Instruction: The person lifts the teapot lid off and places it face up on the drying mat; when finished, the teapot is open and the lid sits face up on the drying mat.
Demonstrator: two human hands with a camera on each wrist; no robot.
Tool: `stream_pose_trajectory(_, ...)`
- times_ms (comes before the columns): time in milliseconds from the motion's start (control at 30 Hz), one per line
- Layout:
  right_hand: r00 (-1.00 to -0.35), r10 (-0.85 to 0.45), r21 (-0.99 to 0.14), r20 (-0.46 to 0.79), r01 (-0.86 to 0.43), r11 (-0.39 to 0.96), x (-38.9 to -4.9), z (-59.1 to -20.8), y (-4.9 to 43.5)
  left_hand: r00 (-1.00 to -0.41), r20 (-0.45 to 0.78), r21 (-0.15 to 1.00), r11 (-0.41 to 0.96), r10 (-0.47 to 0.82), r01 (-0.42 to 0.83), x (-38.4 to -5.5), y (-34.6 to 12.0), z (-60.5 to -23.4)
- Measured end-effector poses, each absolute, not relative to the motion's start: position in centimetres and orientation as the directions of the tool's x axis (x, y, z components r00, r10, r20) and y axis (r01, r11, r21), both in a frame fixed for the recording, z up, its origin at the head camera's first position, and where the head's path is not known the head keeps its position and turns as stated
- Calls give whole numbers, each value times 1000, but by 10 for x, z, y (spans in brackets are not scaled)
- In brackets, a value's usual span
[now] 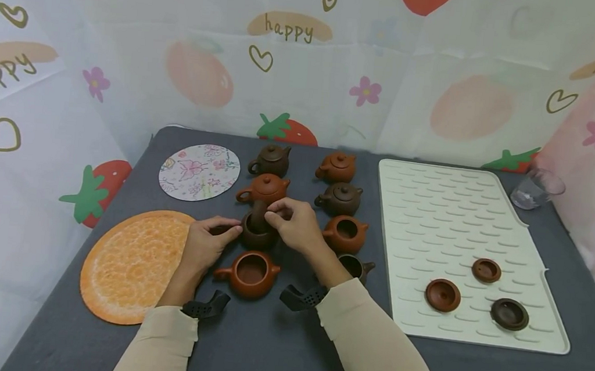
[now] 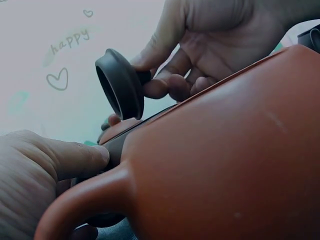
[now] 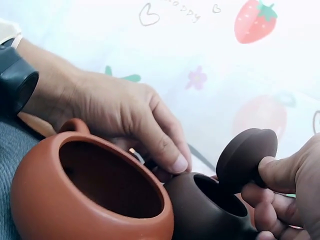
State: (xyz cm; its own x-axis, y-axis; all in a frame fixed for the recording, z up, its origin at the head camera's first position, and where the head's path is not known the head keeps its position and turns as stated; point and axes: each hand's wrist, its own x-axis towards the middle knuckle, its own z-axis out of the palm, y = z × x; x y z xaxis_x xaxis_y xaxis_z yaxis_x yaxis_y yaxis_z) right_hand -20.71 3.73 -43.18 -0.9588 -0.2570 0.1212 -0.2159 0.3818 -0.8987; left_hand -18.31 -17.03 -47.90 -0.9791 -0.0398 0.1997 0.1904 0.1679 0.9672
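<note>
My right hand point(image 1: 294, 226) pinches a dark brown teapot lid point(image 3: 245, 155) by its knob. The lid is tilted on edge just above the open mouth of a dark brown teapot point(image 3: 192, 210). On that teapot's left side, the thumb and fingers of my left hand point(image 1: 203, 247) hold it at the handle, which is mostly hidden. Nearer to me stands a lidless reddish-brown teapot point(image 1: 251, 286), whose body fills much of the left wrist view. Right behind the dark teapot is a lidded reddish-brown teapot point(image 1: 266, 189).
Other teapots stand close by, including a lidless reddish one point(image 1: 358, 244) and a lidded dark one point(image 1: 340, 199). Loose lids, one a dark lid point(image 1: 510, 314), lie on a white ridged mat point(image 1: 432, 208). A clear cup point(image 1: 533, 192), bread-patterned round mat point(image 1: 128, 265) and floral disc point(image 1: 199, 172) lie around.
</note>
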Motion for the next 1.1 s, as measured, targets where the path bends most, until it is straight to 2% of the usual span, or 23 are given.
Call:
stream_pose_trajectory(300,-968,-251,-999,3,-12,33,-207,-427,40,-972,230,959,183,-51,217,-183,-169,-480)
stream_pose_trajectory(567,-940,-337,-983,-47,103,-150,-207,-427,40,-981,191,967,178,-44,180,-182,-169,-476)
stream_pose_trajectory(733,-919,-385,-929,-81,210,-305,-205,-426,39,-983,182,967,187,-37,172,-179,-166,-468)
stream_pose_trajectory(900,-920,-385,-910,-73,219,-351,-203,-425,39,-983,184,964,200,-22,176,-170,-161,-448)
stream_pose_trajectory(1100,-923,-382,-909,-54,204,-363,-200,-424,41,-984,175,965,204,-24,167,-169,-162,-444)
